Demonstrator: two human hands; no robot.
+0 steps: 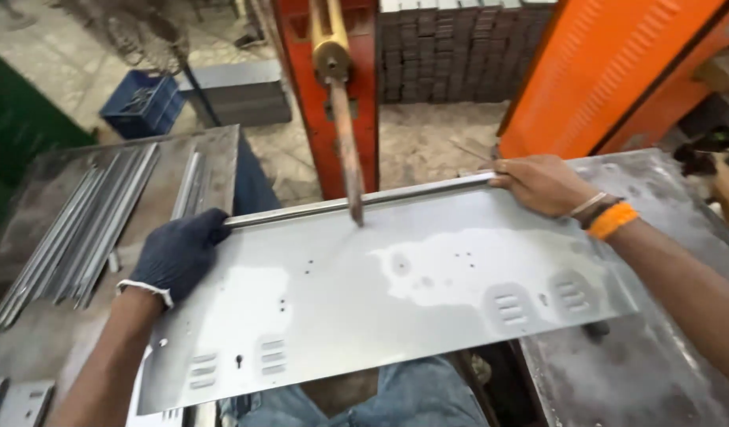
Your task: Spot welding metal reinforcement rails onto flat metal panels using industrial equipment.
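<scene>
Across a gap between two grey worktop (681,372) slabs, a perforated steel panel (364,292) is bridged and steadied under the machine's electrode rod (347,158), its far edge gripped by the gloved left hand (179,253) and bare right hand (542,183), both closed on it.

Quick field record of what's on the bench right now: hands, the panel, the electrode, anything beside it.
Left hand: in a dark glove, gripping the left end of the panel's far edge
Right hand: bare, orange wristband, holding the right end of the same edge
Sheet metal panel: grey, flat, louvred vents and small holes, bridging two tables
Metal strip: lies along the panel's far edge
Electrode rod: tip meets the strip near mid-length
Loose strips: piled on the left table
</scene>
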